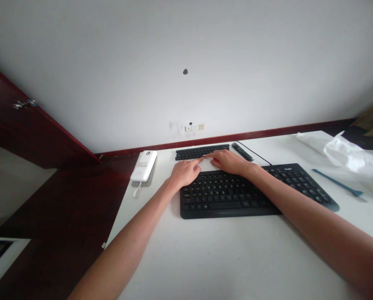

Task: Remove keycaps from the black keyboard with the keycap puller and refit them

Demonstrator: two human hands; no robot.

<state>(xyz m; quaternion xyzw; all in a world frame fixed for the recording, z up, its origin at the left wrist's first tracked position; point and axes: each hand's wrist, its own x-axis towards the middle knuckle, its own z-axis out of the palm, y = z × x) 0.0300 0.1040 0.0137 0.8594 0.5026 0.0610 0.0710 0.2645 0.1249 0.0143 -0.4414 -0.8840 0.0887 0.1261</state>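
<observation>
A black full-size keyboard [218,191] lies on the white table, its cable running off behind it. Just past its far edge, my left hand [185,171] rests low with the index finger stretched out to the right. My right hand [226,161] reaches over the keyboard, its index finger pointing left so that the two fingertips nearly meet. Both fingertips are at the near edge of a smaller black block of keys [202,151]; whether they press on it I cannot tell. The right forearm hides part of the keyboard. I see nothing held in either hand.
To the left lies a white power bank [144,166] with a strap. A narrow black piece [242,151] sits behind the keyboard. On the right are a blue tool with a flared end [338,182] and a white plastic bag [352,152]. Wall sockets [195,127] are beyond the table.
</observation>
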